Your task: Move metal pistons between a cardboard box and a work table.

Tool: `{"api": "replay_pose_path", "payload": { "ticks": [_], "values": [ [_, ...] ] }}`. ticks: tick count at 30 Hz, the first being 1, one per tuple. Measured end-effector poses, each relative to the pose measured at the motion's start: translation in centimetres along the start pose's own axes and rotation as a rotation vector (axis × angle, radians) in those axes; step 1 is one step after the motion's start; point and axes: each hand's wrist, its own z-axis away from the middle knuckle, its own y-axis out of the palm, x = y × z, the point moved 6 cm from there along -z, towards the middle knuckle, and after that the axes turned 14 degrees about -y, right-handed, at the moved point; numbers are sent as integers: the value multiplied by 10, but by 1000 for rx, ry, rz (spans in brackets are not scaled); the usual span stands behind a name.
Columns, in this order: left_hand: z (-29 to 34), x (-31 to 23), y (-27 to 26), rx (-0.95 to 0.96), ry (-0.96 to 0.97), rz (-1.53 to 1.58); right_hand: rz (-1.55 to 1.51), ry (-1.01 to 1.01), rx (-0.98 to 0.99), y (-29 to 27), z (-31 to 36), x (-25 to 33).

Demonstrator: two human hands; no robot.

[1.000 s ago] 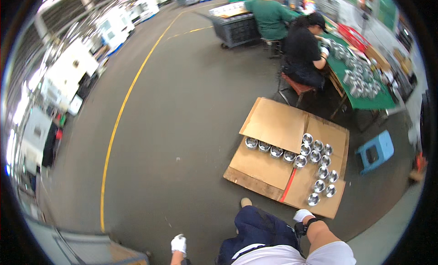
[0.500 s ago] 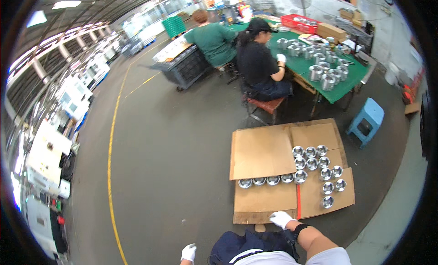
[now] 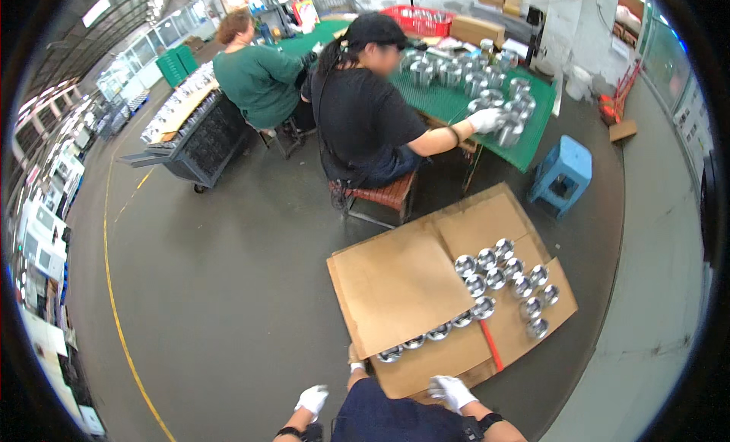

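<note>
My right hand (image 3: 452, 392), in a white glove, hangs empty with loose fingers over the near edge of the flattened cardboard (image 3: 449, 360); whether it touches the cardboard I cannot tell. My left hand (image 3: 312, 399), also gloved and empty, is held over the floor left of my body, fingers loosely apart. Shiny round metal parts that look like pistons (image 3: 495, 278) stand in uneven rows on the right half of the cardboard. A loose cardboard sheet (image 3: 403, 294) lies over the left part, and a row of metal parts (image 3: 439, 332) peeks out along its near edge.
Ahead, a person in black (image 3: 365, 115) sits on a red-brown stool (image 3: 380, 192), reaching over a green table (image 3: 433, 100) with similar metal parts. Another person in green (image 3: 258, 84) sits farther left, beside a grey cart (image 3: 201, 141). A blue stool (image 3: 563, 172) stands right.
My view has turned right and come closer to the cardboard and the table. My left hand has come farther into view. The person in black now reaches to the metal parts on the table.
</note>
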Motion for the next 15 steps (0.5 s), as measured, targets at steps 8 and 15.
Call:
{"api": "replay_pose_path", "payload": {
  "ticks": [8,15],
  "values": [
    [-153,-114,-57,197,28,-108,246,187,-223,46,8,-22],
    [-249,-85,17,257,-320,176,332,312,-189,42,0,-103]
  ]
}}
